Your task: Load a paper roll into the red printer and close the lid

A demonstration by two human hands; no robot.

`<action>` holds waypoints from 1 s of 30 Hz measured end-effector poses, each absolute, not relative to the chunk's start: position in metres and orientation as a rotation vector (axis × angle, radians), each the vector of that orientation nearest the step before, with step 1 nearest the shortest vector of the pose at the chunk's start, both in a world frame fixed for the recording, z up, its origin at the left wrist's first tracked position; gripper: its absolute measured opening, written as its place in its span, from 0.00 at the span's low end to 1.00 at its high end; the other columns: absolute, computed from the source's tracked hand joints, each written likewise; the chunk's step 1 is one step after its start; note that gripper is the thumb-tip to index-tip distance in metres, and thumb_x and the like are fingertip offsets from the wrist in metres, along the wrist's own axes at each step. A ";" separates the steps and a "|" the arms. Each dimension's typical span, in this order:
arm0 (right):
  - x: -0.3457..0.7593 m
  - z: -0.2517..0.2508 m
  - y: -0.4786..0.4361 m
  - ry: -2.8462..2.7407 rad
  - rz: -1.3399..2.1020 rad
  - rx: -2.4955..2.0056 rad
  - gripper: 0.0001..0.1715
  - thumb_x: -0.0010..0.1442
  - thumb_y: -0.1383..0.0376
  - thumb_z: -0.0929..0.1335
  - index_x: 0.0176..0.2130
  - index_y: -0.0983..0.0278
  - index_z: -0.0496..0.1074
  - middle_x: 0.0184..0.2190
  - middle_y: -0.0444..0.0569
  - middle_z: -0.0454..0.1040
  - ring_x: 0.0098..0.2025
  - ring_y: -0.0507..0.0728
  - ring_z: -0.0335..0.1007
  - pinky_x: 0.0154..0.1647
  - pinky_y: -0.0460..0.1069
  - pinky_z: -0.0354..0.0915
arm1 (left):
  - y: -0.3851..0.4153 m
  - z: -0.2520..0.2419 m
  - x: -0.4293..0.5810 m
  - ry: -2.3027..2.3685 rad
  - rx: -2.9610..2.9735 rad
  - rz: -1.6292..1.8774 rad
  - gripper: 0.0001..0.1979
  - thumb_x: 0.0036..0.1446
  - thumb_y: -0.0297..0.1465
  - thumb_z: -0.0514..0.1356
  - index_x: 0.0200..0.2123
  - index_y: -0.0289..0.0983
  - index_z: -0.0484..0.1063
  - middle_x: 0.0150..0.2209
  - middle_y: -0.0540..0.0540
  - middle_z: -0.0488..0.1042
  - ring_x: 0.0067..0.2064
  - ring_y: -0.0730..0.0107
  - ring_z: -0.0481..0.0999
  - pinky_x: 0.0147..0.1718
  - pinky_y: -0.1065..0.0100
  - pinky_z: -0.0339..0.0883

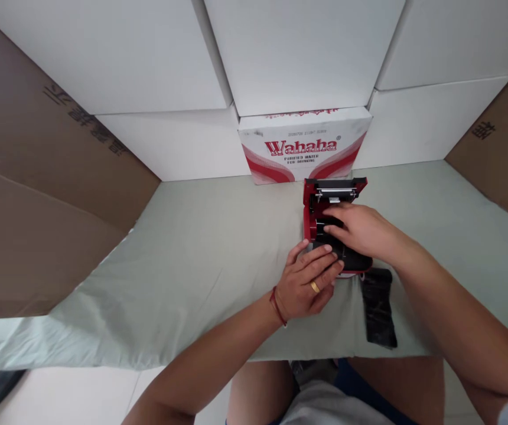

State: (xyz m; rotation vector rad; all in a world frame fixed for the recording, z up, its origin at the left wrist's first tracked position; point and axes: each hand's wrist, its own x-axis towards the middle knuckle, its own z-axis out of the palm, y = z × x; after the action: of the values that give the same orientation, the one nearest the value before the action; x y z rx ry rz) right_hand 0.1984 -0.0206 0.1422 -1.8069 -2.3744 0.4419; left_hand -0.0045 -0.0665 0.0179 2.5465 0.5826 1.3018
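A small red and black printer [308, 223] stands on the cloth with its lid [336, 193] tipped up at the back. A roller bar crosses the inside of the lid. My left hand [309, 280] holds the printer's front left corner, thumb at the side and fingers over the black front part [355, 258]. From the right, my right hand [360, 230] reaches into the opening. Its thumb and fingers are apart, beside a shiny black piece [320, 227]; the other fingertips are partly hidden. Just right of the printer lies a flat black strip [378, 307], crinkled and glossy.
A pale green cloth [218, 236] covers the table. Behind the printer leans a white and red Wahaha carton [302, 147] against stacked white boxes [298, 53]. Brown cardboard [28, 195] stands at the left, and another brown carton [502, 147] at the right.
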 end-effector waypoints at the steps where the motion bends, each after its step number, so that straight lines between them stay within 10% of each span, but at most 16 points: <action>1: 0.207 0.144 -0.027 -2.285 0.578 -1.686 0.19 0.72 0.58 0.68 0.55 0.61 0.82 0.55 0.55 0.85 0.52 0.64 0.82 0.55 0.56 0.74 | -0.067 0.019 -0.004 0.571 2.562 1.299 0.31 0.66 0.29 0.61 0.72 0.49 0.67 0.62 0.45 0.83 0.68 0.55 0.78 0.79 0.47 0.48; 5: 0.245 0.143 -0.039 -1.610 0.640 -1.600 0.24 0.72 0.44 0.67 0.49 0.57 0.83 0.44 0.51 0.87 0.36 0.59 0.80 0.36 0.54 0.76 | -0.068 0.025 -0.004 0.556 2.621 1.309 0.34 0.67 0.30 0.60 0.75 0.47 0.62 0.62 0.44 0.83 0.68 0.57 0.79 0.79 0.51 0.47; 13: 0.248 0.110 -0.023 -1.521 0.555 -1.368 0.30 0.77 0.45 0.64 0.68 0.55 0.72 0.70 0.52 0.74 0.72 0.62 0.70 0.73 0.62 0.66 | -0.074 0.033 -0.001 0.491 2.728 1.274 0.37 0.68 0.31 0.61 0.77 0.42 0.58 0.63 0.44 0.82 0.66 0.61 0.80 0.78 0.61 0.43; 21: 0.244 0.098 -0.059 -1.793 0.288 -1.188 0.21 0.78 0.56 0.64 0.61 0.57 0.79 0.60 0.53 0.83 0.66 0.62 0.77 0.72 0.63 0.67 | -0.076 0.037 0.001 0.566 2.838 1.354 0.24 0.69 0.29 0.58 0.67 0.38 0.72 0.56 0.43 0.86 0.63 0.63 0.81 0.78 0.58 0.47; 30: 0.248 0.059 -0.074 -1.958 0.154 -0.968 0.24 0.72 0.74 0.66 0.61 0.60 0.79 0.58 0.53 0.84 0.65 0.60 0.79 0.69 0.60 0.71 | -0.055 0.034 -0.021 0.722 2.570 1.550 0.30 0.76 0.43 0.52 0.76 0.43 0.59 0.64 0.38 0.80 0.71 0.59 0.74 0.78 0.50 0.49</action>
State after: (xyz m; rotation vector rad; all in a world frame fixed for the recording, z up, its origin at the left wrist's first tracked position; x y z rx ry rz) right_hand 0.2478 -0.0742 0.0588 -0.9676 -1.9585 0.1537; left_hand -0.0212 -0.0546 0.0343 2.5703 0.7218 1.5500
